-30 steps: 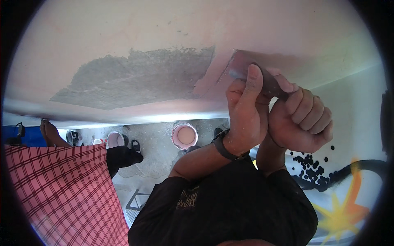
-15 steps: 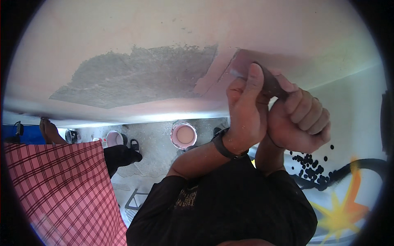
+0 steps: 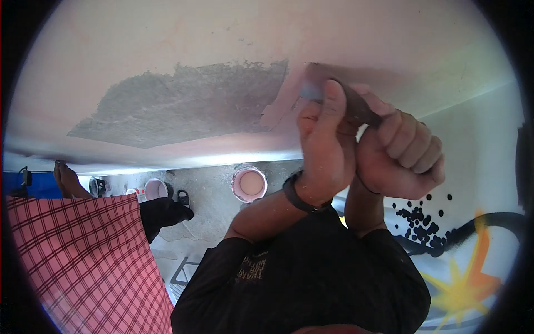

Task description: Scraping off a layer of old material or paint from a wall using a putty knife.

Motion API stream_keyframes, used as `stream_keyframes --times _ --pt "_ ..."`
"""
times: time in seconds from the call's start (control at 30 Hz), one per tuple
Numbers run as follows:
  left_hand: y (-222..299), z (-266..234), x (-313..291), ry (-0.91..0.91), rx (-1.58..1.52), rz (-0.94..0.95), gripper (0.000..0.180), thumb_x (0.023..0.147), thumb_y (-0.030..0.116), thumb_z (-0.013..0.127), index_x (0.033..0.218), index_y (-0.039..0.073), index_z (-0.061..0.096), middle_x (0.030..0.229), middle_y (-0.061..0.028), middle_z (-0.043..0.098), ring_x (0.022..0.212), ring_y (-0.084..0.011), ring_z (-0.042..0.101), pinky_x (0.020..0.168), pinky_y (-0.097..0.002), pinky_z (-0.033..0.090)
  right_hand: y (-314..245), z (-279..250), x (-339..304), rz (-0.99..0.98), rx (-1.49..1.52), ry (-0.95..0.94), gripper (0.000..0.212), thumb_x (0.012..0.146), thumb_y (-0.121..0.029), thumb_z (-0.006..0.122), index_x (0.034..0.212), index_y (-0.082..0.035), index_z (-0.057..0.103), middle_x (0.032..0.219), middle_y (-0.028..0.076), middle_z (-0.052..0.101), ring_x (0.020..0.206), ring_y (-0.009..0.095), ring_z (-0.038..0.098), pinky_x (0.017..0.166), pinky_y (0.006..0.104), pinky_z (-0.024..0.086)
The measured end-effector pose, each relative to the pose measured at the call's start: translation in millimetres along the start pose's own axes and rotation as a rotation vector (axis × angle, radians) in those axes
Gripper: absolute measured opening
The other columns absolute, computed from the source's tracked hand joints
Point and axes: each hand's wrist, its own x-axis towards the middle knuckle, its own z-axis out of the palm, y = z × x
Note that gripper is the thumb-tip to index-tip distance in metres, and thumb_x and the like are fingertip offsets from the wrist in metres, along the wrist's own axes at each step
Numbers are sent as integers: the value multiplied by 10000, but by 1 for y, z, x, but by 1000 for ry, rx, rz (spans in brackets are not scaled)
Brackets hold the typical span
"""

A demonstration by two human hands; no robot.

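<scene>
Overhead is a pale pink plastered surface (image 3: 167, 39) with a rough grey bare patch (image 3: 183, 106). Both my hands grip one scraper (image 3: 361, 108) with a dark handle. Its flat blade (image 3: 314, 83) is pressed against the surface at the right edge of the grey patch, where a fresh pink smear (image 3: 278, 108) lies. My left hand (image 3: 325, 147), with a dark band on its wrist, has its thumb stretched up along the blade. My right hand (image 3: 400, 156) is a fist around the handle, just right of the left one.
Far below on the grey floor stands a round bucket of pink paste (image 3: 250, 185), with a smaller container (image 3: 156, 189) to its left. Another person in red checked cloth (image 3: 78, 256) stands at the left. A painted white wall (image 3: 467, 267) rises at the right.
My hands and the blade have edged slightly left and up along the surface, toward the grey patch. The grip is unchanged.
</scene>
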Motion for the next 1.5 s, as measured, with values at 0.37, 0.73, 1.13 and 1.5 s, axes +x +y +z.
stream_keyframes --times 0.37,0.73,1.13,1.5 --pt "9 0 -2 -31 -9 13 466 1076 434 368 1126 21 580 947 -99 684 909 -230 655 873 -398 516 -1 4 3 58 -54 -77 325 859 -212 418 566 -160 287 488 -18 321 395 119 252 455 302 275" --pt "23 -5 4 -57 -69 -25 501 1076 452 353 1076 19 606 945 -102 676 918 -229 659 883 -390 516 7 12 1 23 -68 -16 353 868 -207 414 554 -163 258 462 -20 301 371 112 224 456 278 283" --pt "36 0 5 -58 -65 -17 467 1082 417 357 1114 19 600 953 -111 692 956 -238 672 897 -400 525 21 27 10 56 -134 -87 333 870 -218 404 568 -162 275 469 -29 297 377 113 246 424 302 299" --pt "42 -1 10 -67 -75 4 470 1075 432 370 1114 22 595 958 -105 686 947 -259 669 888 -408 524 23 30 7 77 -147 -133 315 835 -201 416 558 -161 271 469 -25 296 383 128 238 431 309 283"
